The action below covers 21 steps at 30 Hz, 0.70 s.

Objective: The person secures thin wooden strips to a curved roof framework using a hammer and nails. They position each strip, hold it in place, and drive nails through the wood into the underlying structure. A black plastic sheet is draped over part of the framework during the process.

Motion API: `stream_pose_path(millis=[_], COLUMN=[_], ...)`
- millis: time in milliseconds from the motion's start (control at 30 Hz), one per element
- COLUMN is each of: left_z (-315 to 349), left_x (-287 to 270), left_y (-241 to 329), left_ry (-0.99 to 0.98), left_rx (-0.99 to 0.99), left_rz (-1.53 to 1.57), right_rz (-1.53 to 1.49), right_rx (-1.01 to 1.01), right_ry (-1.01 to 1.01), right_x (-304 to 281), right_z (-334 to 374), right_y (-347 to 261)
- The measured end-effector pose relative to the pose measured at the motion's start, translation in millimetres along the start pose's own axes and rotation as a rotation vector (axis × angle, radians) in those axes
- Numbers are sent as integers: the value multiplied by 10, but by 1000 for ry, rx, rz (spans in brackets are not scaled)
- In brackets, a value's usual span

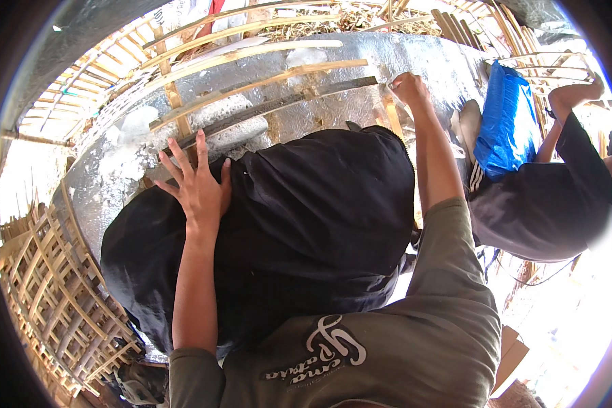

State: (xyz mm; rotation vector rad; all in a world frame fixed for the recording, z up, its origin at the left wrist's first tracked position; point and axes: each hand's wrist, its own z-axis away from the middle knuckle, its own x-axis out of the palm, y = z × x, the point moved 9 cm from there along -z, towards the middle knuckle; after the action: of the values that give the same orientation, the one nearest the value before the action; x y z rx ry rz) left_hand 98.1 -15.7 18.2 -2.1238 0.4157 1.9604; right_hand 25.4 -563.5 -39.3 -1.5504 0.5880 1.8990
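Observation:
My left hand has its fingers spread, with the palm over my black-clothed leg. Its fingertips lie at the left end of a dark wooden strip. Just past that strip's right end is my right hand, its fingers curled closed; whatever they hold, if anything, is hidden. A short pale piece of wood stands below the right hand. Paler bamboo strips run roughly parallel beyond the dark one. A whitish, rough block lies beneath the strips.
A shiny silvery sheet covers the ground. Woven bamboo lattice stands at the left. Another person in dark clothes sits at the right, beside a blue plastic bag. Bamboo slats lie at the far right.

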Motion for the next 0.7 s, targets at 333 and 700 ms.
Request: stream_pose_path(millis=[333, 700], left_z=[-22, -25], left_x=[-8, -4], left_y=[18, 38], left_ry=[-24, 13], left_rx=[0, 13], left_rz=[-25, -3], right_rz=[-138, -93], right_rx=[53, -22], right_ry=[120, 115], right_x=[252, 98], right_z=[-150, -21], right_y=[227, 141])
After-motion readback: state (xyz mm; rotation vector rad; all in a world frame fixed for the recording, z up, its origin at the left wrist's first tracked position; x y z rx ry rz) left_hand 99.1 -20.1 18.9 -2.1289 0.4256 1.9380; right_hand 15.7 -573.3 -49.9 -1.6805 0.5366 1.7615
